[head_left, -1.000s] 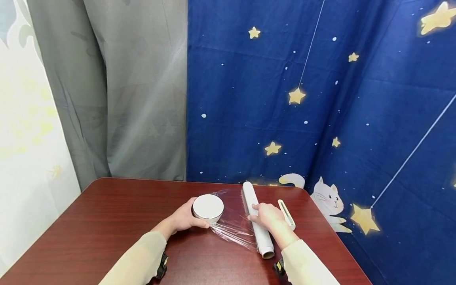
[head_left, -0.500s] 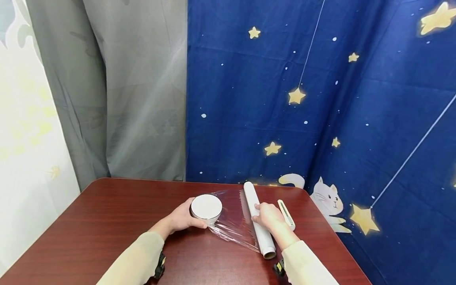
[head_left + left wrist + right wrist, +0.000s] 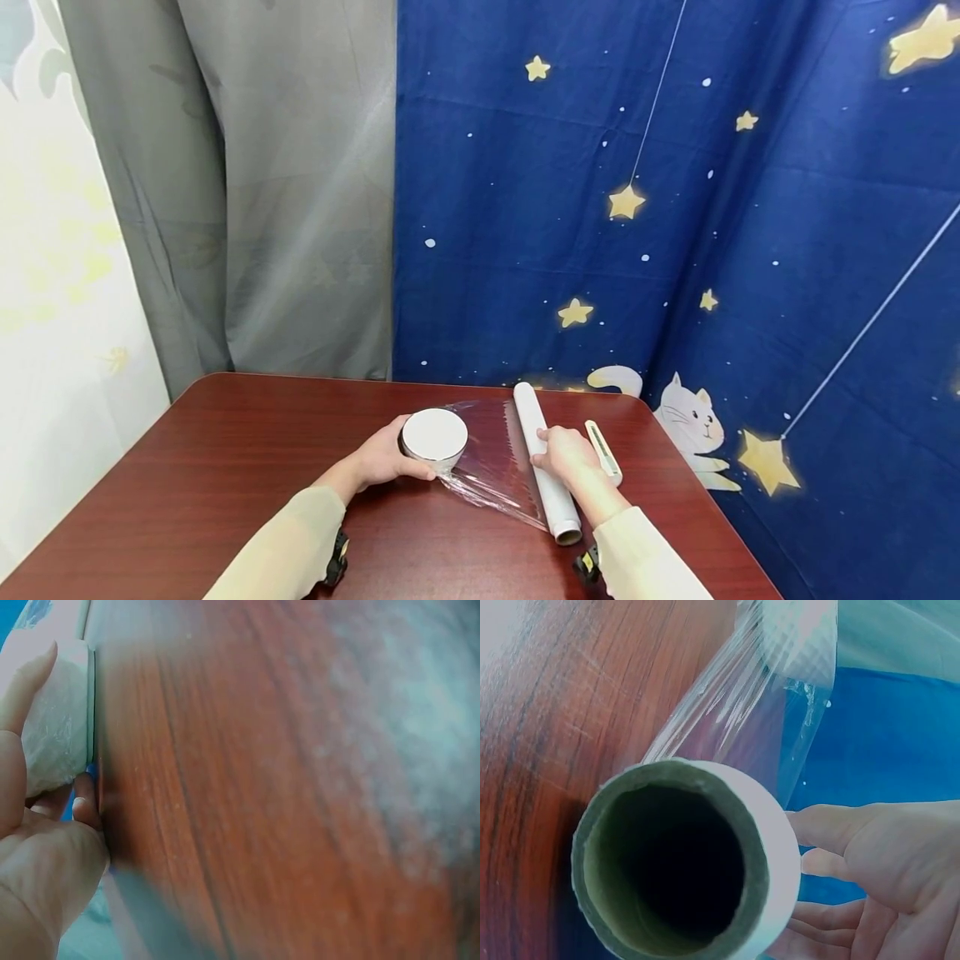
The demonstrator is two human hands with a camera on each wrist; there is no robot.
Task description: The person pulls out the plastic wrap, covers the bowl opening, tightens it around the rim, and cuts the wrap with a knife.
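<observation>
My left hand (image 3: 382, 454) grips a round white container (image 3: 435, 435) with a flat white top, its thumb along the near side. Wrinkled clear film clings to the container's side in the left wrist view, where the fingers hold it. From there a sheet of plastic wrap (image 3: 495, 471) stretches right to a roll of plastic wrap (image 3: 553, 492), bunched into creases along its near edge. My right hand (image 3: 567, 454) holds the roll about its middle, fingers and thumb round it. In the right wrist view the roll's hollow core faces the camera, and the right hand (image 3: 885, 877) lies beside it.
A slim pale tool with a dark slot, like a utility knife (image 3: 603, 452), lies right of the right hand. The reddish-brown wooden table (image 3: 262, 450) ends at a rounded back edge. Grey and blue star-patterned curtains (image 3: 525, 208) hang behind it.
The container has shifted slightly left and the roll slightly right. The plastic wrap between them looks tauter and smoother. Over the last half second, almost nothing has moved.
</observation>
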